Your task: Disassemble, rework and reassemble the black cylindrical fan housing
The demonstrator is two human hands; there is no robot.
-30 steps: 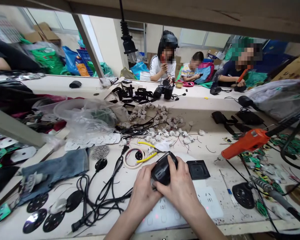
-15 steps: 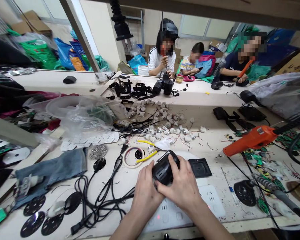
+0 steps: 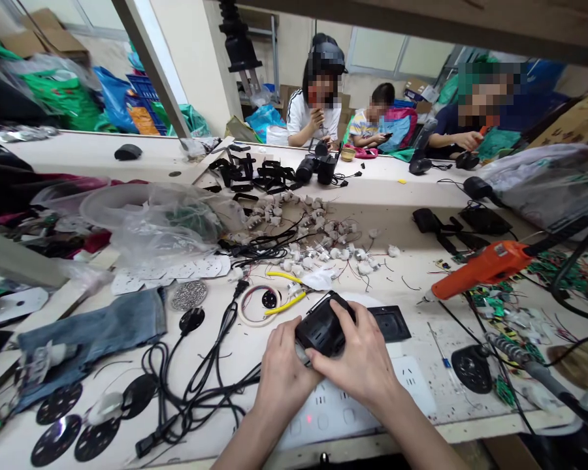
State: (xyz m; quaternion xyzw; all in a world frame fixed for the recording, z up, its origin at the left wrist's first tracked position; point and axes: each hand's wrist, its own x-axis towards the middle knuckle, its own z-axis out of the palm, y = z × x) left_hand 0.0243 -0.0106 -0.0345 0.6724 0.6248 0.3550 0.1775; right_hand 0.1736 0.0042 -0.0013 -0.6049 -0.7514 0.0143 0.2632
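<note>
Between my two hands is a black plastic housing [image 3: 322, 326] with short slots in its face. My left hand [image 3: 285, 365] wraps its left side, and my right hand [image 3: 365, 349] grips its right side with the fingers over the top edge. The underside of the housing is hidden by my palms. Just below my hands lies a white power strip [image 3: 411, 382] with a lit red light. A flat black square part [image 3: 391, 323] rests to the right. Yellow-handled pliers [image 3: 287, 303] and a roll of tape [image 3: 249, 316] lie beyond my left hand.
An orange electric screwdriver [image 3: 480, 269] hangs at the right, near a soldering iron [image 3: 534, 369] and green circuit boards. Black power cords [image 3: 196, 385] coil at the left. Small white motors [image 3: 318, 251] with wires are heaped behind. Several people sit across the bench, one person [image 3: 318, 104] holding a tool.
My hands keep their hold on the black housing, which looks tilted slightly differently. The whole view has shifted a little. Across the bench, a person's orange tool has moved lower.
</note>
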